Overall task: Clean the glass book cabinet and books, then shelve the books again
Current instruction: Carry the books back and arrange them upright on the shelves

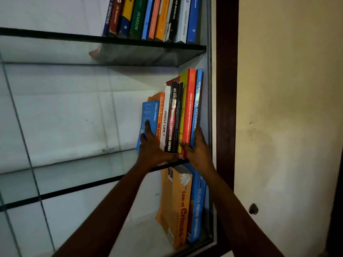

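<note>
White tiles [65, 117] back the glass book cabinet [208, 108], which is set into a cream wall [287, 89] behind a dark wooden frame [226, 89]. We judge the job to be in its last stage, shelving.

On the top shelf [92, 38] a row of books [154, 15] stands upright at the right end. On the shelf below the middle one, the orange Law of Crimes [176, 204] and a blue book [197, 201] lean against the right wall. We count those as shelved.

The batch of books [174, 117] we are handling sits at the right end of the middle shelf [74, 191], squeezed between our hands. Our left hand [150, 145] lies flat with its fingers spread on the cover of the blue Robin Sharma paperback [148, 115] and presses rightward, holding nothing. Our right hand [196, 149] clasps the other end. Its fingers run up the outer side of the blue accounting book [197, 108], and its thumb hooks across the foot of the spines.

The spines stand nearly upright and close to the cabinet's right wall. We cannot tell whether their feet are fully down on the glass.

What seems left is to seat this batch, push it back and let go. We cannot tell whether more books wait out of view. The glass looks fairly clear, though a few dark specks show on the tiles, so we cannot vouch for the cleaning.
</note>
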